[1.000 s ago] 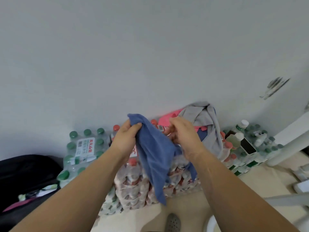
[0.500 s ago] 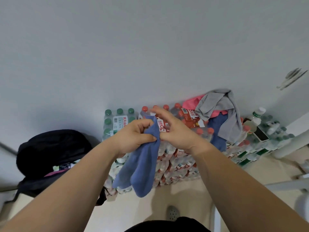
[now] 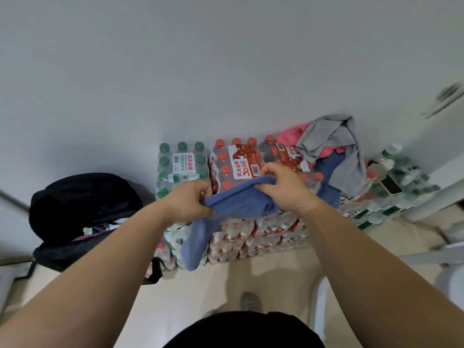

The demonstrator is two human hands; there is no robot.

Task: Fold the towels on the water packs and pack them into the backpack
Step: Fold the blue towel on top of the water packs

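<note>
Stretching blue towel (image 3: 241, 200) between left hand (image 3: 187, 202), right hand (image 3: 281, 188); both pinched closed on it.

The water packs (image 3: 251, 187) sit in the middle of the frame, right against the wall (image 3: 200, 59). The backpack (image 3: 80, 207) sits on the floor (image 3: 190, 292) to their left. A pile of towels (image 3: 331, 151) lies on top of the packs, toward the right. Two hands are in front of the packs, the left hand (image 3: 187, 203) beside the right hand (image 3: 282, 188), with one towel (image 3: 238, 204) between them. A phone (image 3: 390, 184) lies on the packs at the far right.
</note>
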